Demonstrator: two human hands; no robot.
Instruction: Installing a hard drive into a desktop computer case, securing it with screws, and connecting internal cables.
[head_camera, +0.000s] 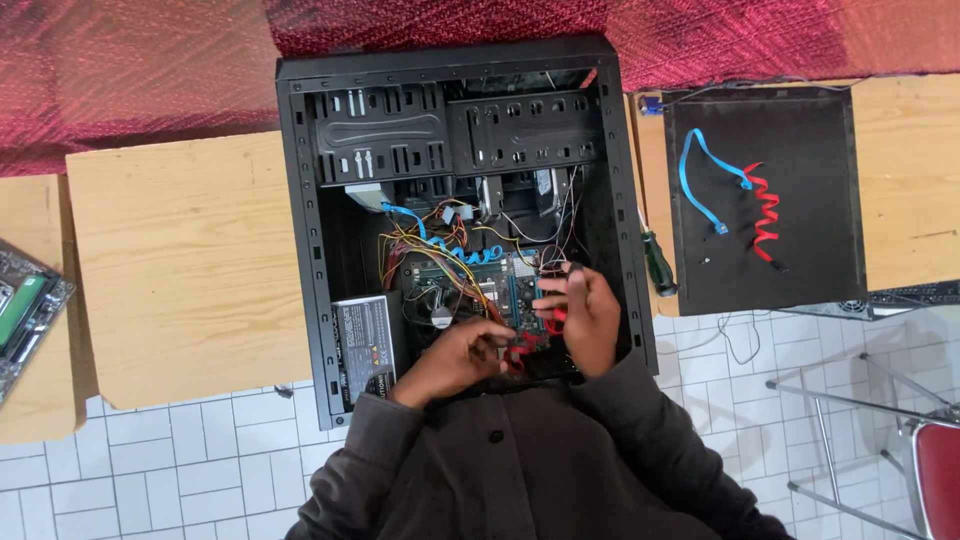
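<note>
Red cable (527, 343): flat, coiled, low inside the open black computer case (300, 240), over the motherboard (500, 285). Left hand (462, 352): fingers curled closed on the cable's lower end. Right hand (585, 312): fingers pinched on its upper stretch near the board's edge. Case: lying flat across two wooden benches (180, 270). Power supply (366, 345): lower left corner of the case. Removed side panel (765, 200): right of the case, bearing a blue cable (705, 180) and a second red cable (765, 212). Screwdriver (657, 265): between case and panel.

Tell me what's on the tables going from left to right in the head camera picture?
Green circuit board → open black computer case → green-handled screwdriver → blue cable → red cable.
</note>
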